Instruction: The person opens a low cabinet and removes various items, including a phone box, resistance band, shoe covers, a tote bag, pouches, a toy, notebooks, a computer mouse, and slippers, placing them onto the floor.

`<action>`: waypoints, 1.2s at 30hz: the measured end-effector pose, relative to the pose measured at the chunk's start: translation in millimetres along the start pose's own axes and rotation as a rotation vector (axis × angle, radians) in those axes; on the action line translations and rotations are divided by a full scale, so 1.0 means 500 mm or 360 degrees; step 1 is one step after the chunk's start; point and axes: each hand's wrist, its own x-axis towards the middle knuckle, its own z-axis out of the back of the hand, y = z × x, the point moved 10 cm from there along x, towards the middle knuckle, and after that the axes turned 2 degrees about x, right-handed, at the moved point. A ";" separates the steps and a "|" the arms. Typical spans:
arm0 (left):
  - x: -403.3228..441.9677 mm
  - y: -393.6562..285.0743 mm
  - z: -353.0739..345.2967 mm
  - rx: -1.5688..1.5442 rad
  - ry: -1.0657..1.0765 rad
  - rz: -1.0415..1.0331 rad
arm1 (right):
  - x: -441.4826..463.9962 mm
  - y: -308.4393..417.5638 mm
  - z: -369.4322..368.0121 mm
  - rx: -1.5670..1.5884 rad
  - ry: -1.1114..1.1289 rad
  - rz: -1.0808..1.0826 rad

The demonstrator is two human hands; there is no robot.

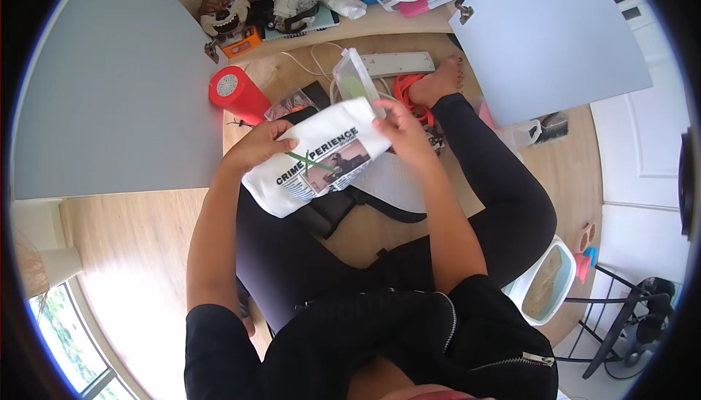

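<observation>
I hold a folded white printed cloth [314, 126] in front of me, lettered "CRIME XPERIENCE" above a dark picture with a green mark; whether it is a shirt or a bag I cannot tell. Its left end is pinched by my left hand [259, 144], thumb on top. At the upper right corner my right hand [400, 124] grips it, fingers partly behind. Just beyond the cloth stands a clear zip pouch [353, 71] with something green inside. Beneath the cloth lie a pale mesh piece [394, 185] and a black strap or bag [328, 214], both partly hidden.
Two grey cabinet doors [117, 86] [558, 42] hang open either side. A red cylinder [237, 93], a white power strip [398, 64] and red cord [407, 92] lie on the floor. The shelf [328, 37] holds several items. A white litter tray [540, 283] sits right.
</observation>
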 end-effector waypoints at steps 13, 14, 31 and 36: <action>-0.157 -0.198 0.031 -0.0365 -0.0510 -0.0867 | -0.061 0.080 -0.217 0.1490 0.0488 -0.0137; -0.185 -0.206 0.040 -0.0210 -0.0640 -0.0921 | -0.052 0.122 -0.210 0.1497 0.0429 0.0050; -0.567 0.099 -0.097 0.1505 -0.1209 -0.0275 | -0.317 0.112 -0.463 -0.0648 0.0968 0.1261; -0.570 0.117 -0.102 0.1563 -0.1219 -0.0344 | -0.272 0.071 -0.457 -0.0662 0.0849 0.1005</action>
